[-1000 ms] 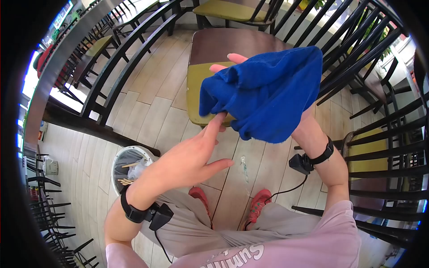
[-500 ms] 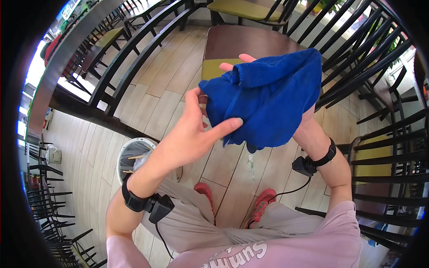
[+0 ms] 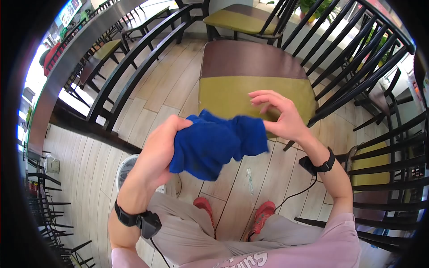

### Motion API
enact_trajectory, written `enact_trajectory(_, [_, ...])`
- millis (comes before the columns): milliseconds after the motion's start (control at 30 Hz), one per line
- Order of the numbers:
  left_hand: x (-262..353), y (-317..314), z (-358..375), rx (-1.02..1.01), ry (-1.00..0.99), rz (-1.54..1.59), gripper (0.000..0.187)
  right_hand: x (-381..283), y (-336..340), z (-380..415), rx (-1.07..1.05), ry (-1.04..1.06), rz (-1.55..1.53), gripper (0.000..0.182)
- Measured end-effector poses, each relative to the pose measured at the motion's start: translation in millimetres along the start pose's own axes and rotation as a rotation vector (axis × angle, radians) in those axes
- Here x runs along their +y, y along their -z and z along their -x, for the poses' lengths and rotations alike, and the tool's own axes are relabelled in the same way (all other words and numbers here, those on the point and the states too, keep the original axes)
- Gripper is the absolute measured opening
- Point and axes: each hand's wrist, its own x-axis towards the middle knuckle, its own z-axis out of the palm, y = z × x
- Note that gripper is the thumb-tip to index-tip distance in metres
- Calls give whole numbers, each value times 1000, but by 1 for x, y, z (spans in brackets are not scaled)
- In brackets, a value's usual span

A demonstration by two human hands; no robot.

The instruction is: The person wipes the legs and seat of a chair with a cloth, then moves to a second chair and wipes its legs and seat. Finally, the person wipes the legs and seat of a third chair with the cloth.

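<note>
A blue cloth [image 3: 210,145], bunched and folded over itself, hangs in front of me above the floor. My left hand [image 3: 163,145] grips its left end, thumb over the top edge, with the other fingers hidden beneath the fabric. At the cloth's right end is my right hand [image 3: 283,118], its fingers spread apart and curved, the thumb right at the fabric's edge. Just beyond both hands stands a chair with a two-tone seat [image 3: 254,91], brown at the back and olive green in front.
A lined waste bin [image 3: 123,172] stands on the floor behind my left forearm. Black chair backs [image 3: 389,185] crowd the right side. A table edge [image 3: 42,94] and dark rails run along the left. A clear wet-looking streak [image 3: 249,181] lies on the tiles between my shoes.
The cloth has come down and left, from spread over my right hand to bunched in my left. My right hand has come out from under it, and more of the chair seat shows.
</note>
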Motion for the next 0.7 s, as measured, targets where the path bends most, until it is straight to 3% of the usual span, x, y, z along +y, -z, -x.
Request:
enact_trajectory(33, [0,2,0,-15,-8,-1,27,0,12,-3,25,181,321,31])
enact_trajectory(100, [-3,2,4,-32,-18,3,29,8,43,-2,-72,269,883,37])
enact_trajectory(167, [-2,-2,0,-50,-60,-46,30,24,55,2,21,224,993,39])
enact_trajectory(233, [-2,-9,-7,-19,-110,-220,31,33,52,6,41,-415,1271,44])
enact_trajectory(300, [-8,-16,-25,-50,-65,-353,36,40,49,3,30,-533,1284,47])
enact_trajectory(367, [-17,-15,-39,-265,50,-937,49,52,55,4,74,-432,1290,40])
enact_trajectory(400, [-12,-20,-46,-278,89,-1344,61,56,62,-2,63,-431,1303,33])
enact_trajectory(500, [-31,-19,-61,-262,125,-1521,61,66,80,-4,44,-518,1249,28])
enact_trajectory(533, [-52,-6,-68,-273,-183,-1445,56,67,86,-1,46,-554,1270,27])
enact_trajectory(667, [-64,-20,-71,-345,-129,-1572,56,69,106,14,60,-761,1229,32])
enact_trajectory(700, [-71,-20,-73,-356,-217,-1509,61,72,109,18,41,-771,1227,33])
